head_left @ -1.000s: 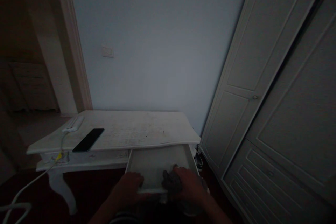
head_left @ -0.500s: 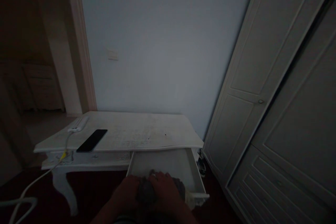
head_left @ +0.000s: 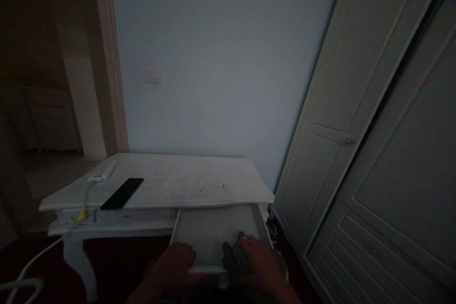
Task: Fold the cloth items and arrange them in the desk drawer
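A pulled-out drawer [head_left: 213, 233] of the white table [head_left: 185, 178] lies in front of me, its pale bottom showing. At its front left corner is my left hand [head_left: 174, 263], the fingers bent over the edge. My right hand [head_left: 261, 263] is over the front right part of the drawer, closed on a crumpled grey cloth [head_left: 235, 260]. Part of the cloth sticks out left of the fingers; the rest is hidden under the hand. Dim light hides the details of both hands.
A black phone [head_left: 123, 194] lies at the table's left front, partly past the edge. Behind it is a white power strip [head_left: 103, 171] with a cable [head_left: 50, 251] hanging down. A wardrobe [head_left: 331, 118] stands at right; dark shoes [head_left: 271, 230] are on the floor beside the table.
My hands, close together over the grey cloth before, are now apart. The right hand has moved right with the cloth; the left has shifted slightly left to the drawer's corner.
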`<state>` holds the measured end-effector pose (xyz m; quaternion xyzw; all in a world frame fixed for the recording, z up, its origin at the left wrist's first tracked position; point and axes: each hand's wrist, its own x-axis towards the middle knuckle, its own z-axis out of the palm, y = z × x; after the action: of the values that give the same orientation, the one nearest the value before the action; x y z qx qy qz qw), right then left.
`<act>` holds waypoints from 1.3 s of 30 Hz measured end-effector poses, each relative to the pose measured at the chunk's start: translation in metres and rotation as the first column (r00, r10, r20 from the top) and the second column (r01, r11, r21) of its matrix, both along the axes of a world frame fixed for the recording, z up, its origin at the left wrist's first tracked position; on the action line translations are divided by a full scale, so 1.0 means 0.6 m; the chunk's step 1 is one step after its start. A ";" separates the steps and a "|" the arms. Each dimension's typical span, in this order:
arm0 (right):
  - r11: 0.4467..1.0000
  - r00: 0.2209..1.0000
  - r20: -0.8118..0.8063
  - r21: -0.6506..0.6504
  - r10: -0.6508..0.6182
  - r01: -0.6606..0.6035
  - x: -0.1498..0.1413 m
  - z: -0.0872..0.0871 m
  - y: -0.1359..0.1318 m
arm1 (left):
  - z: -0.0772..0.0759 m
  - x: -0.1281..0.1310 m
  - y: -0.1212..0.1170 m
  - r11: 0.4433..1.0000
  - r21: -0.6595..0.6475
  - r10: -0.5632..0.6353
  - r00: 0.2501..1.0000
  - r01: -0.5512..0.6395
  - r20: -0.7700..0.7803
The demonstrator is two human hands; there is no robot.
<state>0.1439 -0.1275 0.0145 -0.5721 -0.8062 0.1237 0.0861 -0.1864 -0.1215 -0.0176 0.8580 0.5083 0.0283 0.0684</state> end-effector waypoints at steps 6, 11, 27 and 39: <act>0.989 0.991 0.001 0.051 0.137 -0.137 -0.122 -0.031 0.008 | 0.010 0.006 0.002 0.999 -0.035 0.007 1.000 -0.007 0.006; 0.971 0.971 -0.030 0.053 0.237 -0.235 -0.183 -0.035 0.012 | 0.023 0.003 0.003 0.997 -0.077 0.009 0.996 -0.002 0.092; 1.000 1.000 -0.014 0.019 -0.005 0.005 0.014 0.000 -0.001 | 0.010 0.003 -0.001 0.998 -0.061 -0.025 0.999 0.023 -0.036; 0.959 0.957 -0.063 0.052 0.283 -0.280 -0.191 -0.014 0.010 | 0.032 0.002 0.004 0.991 -0.129 -0.037 0.999 0.039 0.014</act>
<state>0.0295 -0.1215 0.0062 -0.4449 -0.8784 0.1373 0.1077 -0.1851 -0.1192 0.0018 0.8610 0.4923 -0.0010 0.1275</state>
